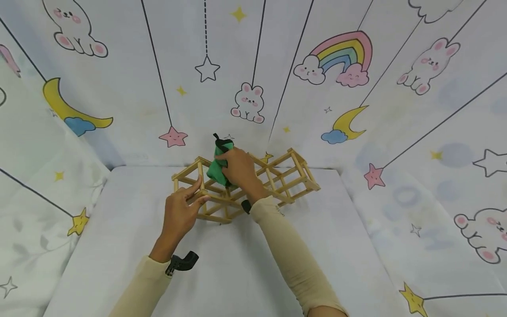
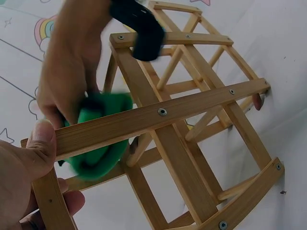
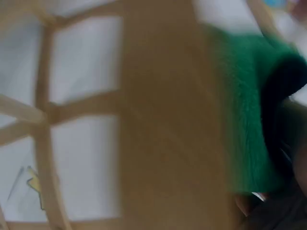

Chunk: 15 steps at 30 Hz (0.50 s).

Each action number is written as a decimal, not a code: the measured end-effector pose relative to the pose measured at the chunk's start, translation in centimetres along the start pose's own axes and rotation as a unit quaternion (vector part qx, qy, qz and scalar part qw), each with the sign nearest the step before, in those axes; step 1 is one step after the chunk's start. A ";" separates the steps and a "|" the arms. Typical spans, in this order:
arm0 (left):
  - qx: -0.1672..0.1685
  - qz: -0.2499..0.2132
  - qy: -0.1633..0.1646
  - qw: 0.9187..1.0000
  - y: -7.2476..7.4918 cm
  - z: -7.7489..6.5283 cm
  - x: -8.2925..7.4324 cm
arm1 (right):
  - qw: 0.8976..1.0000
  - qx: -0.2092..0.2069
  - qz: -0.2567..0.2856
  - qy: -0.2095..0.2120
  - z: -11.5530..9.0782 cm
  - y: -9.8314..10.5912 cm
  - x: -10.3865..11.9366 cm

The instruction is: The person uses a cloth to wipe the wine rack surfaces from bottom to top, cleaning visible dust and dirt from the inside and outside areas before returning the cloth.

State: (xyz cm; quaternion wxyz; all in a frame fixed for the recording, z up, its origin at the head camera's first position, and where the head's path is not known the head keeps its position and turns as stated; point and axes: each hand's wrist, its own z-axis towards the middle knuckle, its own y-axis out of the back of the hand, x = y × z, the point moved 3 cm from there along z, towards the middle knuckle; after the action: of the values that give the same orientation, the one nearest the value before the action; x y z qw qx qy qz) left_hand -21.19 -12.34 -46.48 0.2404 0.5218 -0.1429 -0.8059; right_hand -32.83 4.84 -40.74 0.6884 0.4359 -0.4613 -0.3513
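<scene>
Green cloth (image 1: pixel 216 173), seemingly against wooden rack (image 2: pixel 194 103)

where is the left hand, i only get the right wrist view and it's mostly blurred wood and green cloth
observer: The left hand grips the wooden rack near its left end.
operator: ok and where on the table is the rack
observer: The head view shows it toward the far edge of the white table.
operator: any fasteners on it
observer: Yes, round metal screw heads show in the left wrist view.
</scene>
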 end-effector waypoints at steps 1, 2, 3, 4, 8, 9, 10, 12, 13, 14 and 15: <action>0.000 0.001 0.000 1.000 0.0 0.0 0.0 | 1.000 -0.008 0.001 -0.009 0.0 0.4 -0.2; -0.002 0.002 0.000 1.000 0.0 0.0 0.0 | 1.000 -0.028 0.000 -0.014 0.0 0.9 -0.3; -0.003 0.004 -0.001 1.000 0.0 0.0 0.0 | 0.999 -0.051 0.007 -0.016 0.0 1.3 -0.4; -0.005 0.006 -0.002 1.000 0.1 0.0 0.0 | 0.997 -0.076 0.011 -0.007 0.0 1.6 -0.4; -0.008 0.005 -0.002 1.000 0.2 0.0 0.2 | 0.996 -0.077 -0.037 0.032 -0.3 0.4 -0.2; -0.006 0.004 -0.002 1.000 0.1 -0.1 0.2 | 0.997 -0.045 -0.051 0.037 -0.4 0.0 -0.1; -0.004 0.001 0.000 1.000 0.1 -0.1 0.3 | 0.997 0.000 -0.056 0.045 -0.5 0.0 0.0; -0.002 -0.002 0.002 1.000 0.0 -0.1 0.2 | 0.993 0.088 -0.056 0.048 -0.6 0.6 0.0; -0.001 -0.003 0.004 1.000 0.0 -0.1 0.2 | 0.992 0.112 -0.045 0.045 -0.7 1.2 0.1; 0.001 -0.003 0.005 1.000 -0.1 -0.1 0.2 | 0.991 0.121 -0.031 0.038 -0.7 1.9 0.1; 0.001 -0.004 0.004 1.000 -0.1 -0.2 0.2 | 0.993 0.114 -0.015 0.031 -0.7 2.5 0.1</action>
State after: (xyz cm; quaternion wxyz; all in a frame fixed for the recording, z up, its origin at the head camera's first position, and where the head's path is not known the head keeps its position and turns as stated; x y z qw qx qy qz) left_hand -21.15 -12.34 -46.75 0.2374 0.5261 -0.1409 -0.8043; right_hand -31.95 5.89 -38.58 0.6429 0.5292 -0.4698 -0.2931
